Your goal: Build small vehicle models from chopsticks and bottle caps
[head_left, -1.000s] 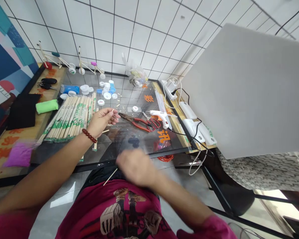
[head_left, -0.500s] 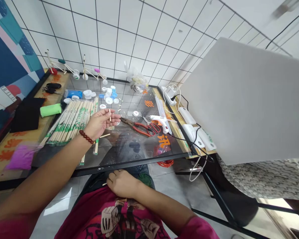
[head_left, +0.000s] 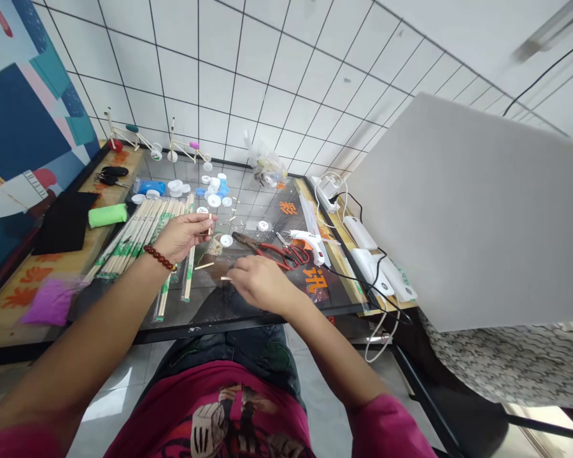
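My left hand (head_left: pixel 184 236), with a beaded bracelet at its wrist, pinches a short piece of chopstick (head_left: pixel 210 225) upright between thumb and fingers over the glass tabletop. Lower and to the right, my right hand (head_left: pixel 262 281) is closed palm down, and a short pale stick end (head_left: pixel 225 278) pokes out from its fingertips. Between the hands lie a white bottle cap (head_left: pixel 226 241) and a loose length of chopstick (head_left: pixel 204 266). Just beyond my right hand are pliers (head_left: pixel 258 244) with red handles and red-handled scissors (head_left: pixel 296 256).
Wrapped chopsticks (head_left: pixel 141 232) lie left of centre. White and blue caps (head_left: pixel 214 191) cluster behind them. A white glue gun (head_left: pixel 310 243) with a black cord rests at the right, near a power strip (head_left: pixel 325 194). Stick-and-cap models (head_left: pixel 136 143) stand along the back edge.
My right hand has risen from my lap to above the table, bringing its stick piece along. My left hand has shifted slightly left, still pinching its piece. The camera view has shifted a little.
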### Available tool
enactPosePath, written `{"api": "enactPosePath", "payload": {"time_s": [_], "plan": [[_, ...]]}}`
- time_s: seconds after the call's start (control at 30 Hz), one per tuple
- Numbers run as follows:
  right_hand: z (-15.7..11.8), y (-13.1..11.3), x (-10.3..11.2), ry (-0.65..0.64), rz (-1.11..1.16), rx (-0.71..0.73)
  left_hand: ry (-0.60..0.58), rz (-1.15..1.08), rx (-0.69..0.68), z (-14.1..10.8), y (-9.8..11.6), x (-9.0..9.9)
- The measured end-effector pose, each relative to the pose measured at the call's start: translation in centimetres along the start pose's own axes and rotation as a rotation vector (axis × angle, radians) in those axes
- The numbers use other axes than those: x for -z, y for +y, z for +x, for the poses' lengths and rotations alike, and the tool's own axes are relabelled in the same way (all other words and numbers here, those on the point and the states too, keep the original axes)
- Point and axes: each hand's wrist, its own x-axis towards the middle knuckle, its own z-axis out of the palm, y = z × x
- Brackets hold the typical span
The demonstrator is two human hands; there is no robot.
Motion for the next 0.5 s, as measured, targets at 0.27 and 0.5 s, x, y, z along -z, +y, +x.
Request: {"api": "enactPosePath", "payload": {"time_s": [0.27, 0.5], "plan": [[3.9, 0.1, -1.7, -0.117, 0.088, -0.006, 0.040, 0.008, 0.004, 0.6, 0.1, 0.7], [6.7, 1.4, -3.8, -0.032, 0.080, -0.150, 0.040, 0.006, 0.013, 0.6, -0.4, 0.6]]}}
